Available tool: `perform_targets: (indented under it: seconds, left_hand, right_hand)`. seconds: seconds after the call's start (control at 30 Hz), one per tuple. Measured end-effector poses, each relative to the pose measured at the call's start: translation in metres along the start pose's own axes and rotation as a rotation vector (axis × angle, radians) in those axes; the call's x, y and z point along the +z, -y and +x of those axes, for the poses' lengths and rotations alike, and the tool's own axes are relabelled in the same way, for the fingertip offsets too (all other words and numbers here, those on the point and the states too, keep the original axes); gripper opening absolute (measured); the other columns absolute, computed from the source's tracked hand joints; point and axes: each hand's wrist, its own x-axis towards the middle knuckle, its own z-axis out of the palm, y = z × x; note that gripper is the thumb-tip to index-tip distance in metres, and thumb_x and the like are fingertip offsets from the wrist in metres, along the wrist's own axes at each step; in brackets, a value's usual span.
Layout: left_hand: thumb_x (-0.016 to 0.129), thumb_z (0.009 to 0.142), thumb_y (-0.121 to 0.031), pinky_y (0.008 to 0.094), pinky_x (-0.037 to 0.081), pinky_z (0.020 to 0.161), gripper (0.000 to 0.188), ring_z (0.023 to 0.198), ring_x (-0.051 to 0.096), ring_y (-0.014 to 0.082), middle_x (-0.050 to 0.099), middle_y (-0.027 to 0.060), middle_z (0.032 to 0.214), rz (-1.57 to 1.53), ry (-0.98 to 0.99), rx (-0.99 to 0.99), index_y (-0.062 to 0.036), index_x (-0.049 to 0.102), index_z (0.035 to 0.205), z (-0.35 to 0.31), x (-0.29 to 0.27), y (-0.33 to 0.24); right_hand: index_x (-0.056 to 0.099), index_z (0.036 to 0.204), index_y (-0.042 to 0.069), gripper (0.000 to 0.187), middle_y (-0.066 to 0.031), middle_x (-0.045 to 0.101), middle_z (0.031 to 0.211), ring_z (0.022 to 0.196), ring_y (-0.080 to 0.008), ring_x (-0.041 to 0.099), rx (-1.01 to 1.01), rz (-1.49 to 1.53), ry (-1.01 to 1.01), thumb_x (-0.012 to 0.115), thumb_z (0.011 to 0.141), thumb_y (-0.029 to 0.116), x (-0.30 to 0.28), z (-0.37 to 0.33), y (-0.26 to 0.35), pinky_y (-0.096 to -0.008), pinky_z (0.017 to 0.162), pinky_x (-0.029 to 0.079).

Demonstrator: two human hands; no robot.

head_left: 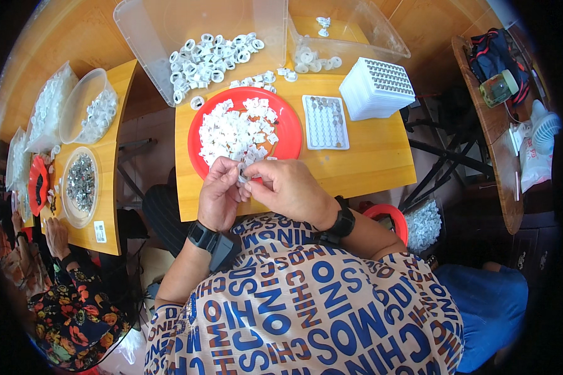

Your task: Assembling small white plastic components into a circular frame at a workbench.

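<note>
Both hands meet just in front of the near rim of a round red tray [289, 137]. Between the fingertips of my left hand [219, 195] and my right hand [297, 190] is a small whitish plastic part [241, 174], pinched from both sides; the fingers partly hide it. A heap of small white plastic pieces [226, 134] covers most of the red tray. Right of it lies a flat white tray [325, 145] with rows of round cells, the far and right ones holding greyish round pieces.
A stack of white trays [366, 100] stands at the table's back right. Behind the red tray, a clear bin [150, 50] lies with round white parts [213, 59] spilling out. A co-worker's hand [57, 237] rests at the left table, by a tub of metal pieces [81, 181].
</note>
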Motion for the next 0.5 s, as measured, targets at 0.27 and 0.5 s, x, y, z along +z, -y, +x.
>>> perform_targets:
  seconds: [0.27,0.5]
  left_hand:
    - [0.057,0.092,-0.019,0.0227,0.046,0.057,0.013,0.063,0.058,0.0124,0.061,0.0057,0.077,0.022,0.034,-0.013,-0.008,0.051,0.093,-0.002,0.002,0.001]
    - [0.057,0.092,-0.019,0.023,0.046,0.056,0.013,0.062,0.058,0.0135,0.06,0.0061,0.075,0.035,0.02,-0.039,-0.0081,0.051,0.093,-0.007,0.004,0.001]
  right_hand:
    - [0.062,0.086,-0.007,0.01,-0.0073,0.066,0.073,0.068,-0.0101,0.063,0.207,0.488,0.08,0.054,0.089,-0.001,0.011,-0.003,-0.021,-0.0239,0.062,0.051]
    - [0.062,0.085,-0.006,0.009,-0.0087,0.066,0.072,0.067,-0.0102,0.063,0.159,0.341,0.039,0.056,0.088,0.0,0.012,-0.006,-0.016,-0.0248,0.061,0.05]
